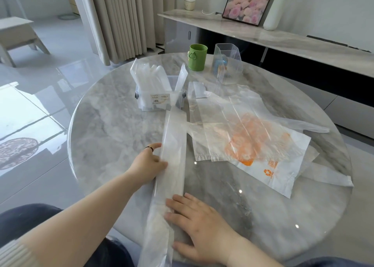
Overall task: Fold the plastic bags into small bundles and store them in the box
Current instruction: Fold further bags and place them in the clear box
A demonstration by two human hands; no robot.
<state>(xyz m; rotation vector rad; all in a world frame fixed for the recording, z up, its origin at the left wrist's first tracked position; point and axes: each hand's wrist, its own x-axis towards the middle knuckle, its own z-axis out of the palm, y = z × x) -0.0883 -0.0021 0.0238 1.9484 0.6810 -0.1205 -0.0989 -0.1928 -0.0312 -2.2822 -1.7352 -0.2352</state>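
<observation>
A translucent plastic bag folded into a long narrow strip (172,151) runs from the table's near edge toward the clear storage box (159,102). My left hand (149,163) rests against the strip's left edge, its fingertips tucked under the plastic. My right hand (194,218) lies flat on the table with straight fingers pressing the strip's lower part. Several folded bags (149,74) stand upright in the box. To the right lies a loose pile of flat bags, the top one with an orange print (253,143).
The round marble table (113,129) also carries a green cup (198,57) and a clear ribbed container (228,66) behind the box. A sideboard (283,38) with a framed picture and a white vase stands beyond. My dark-trousered knees are at the table's near edge.
</observation>
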